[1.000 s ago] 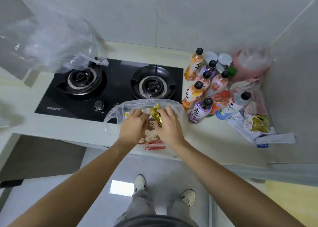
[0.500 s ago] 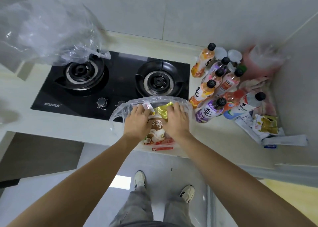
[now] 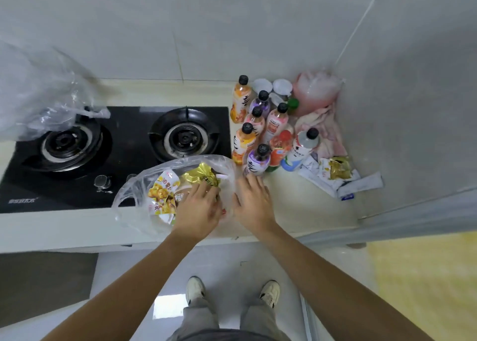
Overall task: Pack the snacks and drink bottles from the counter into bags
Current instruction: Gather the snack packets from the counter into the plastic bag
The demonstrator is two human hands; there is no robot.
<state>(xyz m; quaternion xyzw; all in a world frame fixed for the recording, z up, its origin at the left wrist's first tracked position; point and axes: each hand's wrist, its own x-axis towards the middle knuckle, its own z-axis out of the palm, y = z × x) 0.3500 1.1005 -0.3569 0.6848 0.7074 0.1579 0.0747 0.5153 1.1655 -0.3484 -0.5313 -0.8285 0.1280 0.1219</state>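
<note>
A clear plastic bag (image 3: 134, 191) lies open at the counter's front edge, partly over the stove. Inside it are a yellow snack packet (image 3: 162, 191) and a gold snack packet (image 3: 198, 176). My left hand (image 3: 198, 209) is inside the bag's mouth, fingers curled down on the gold packet. My right hand (image 3: 251, 201) is just right of the bag with fingers spread, holding nothing, its fingertips close to a purple drink bottle (image 3: 259, 160). Several drink bottles (image 3: 273, 123) stand clustered behind it. More snack packets (image 3: 335, 170) lie at the right by the wall.
A black two-burner gas stove (image 3: 116, 144) fills the counter's left. A second clear bag (image 3: 38, 95) hangs over the left burner. A pink bag (image 3: 316, 89) and white lidded cups (image 3: 281, 86) sit in the back corner. Walls close the back and right.
My right hand has come out of the bag and moved right toward the bottles, opening its fingers. My left hand stays on the gold packet in the bag.
</note>
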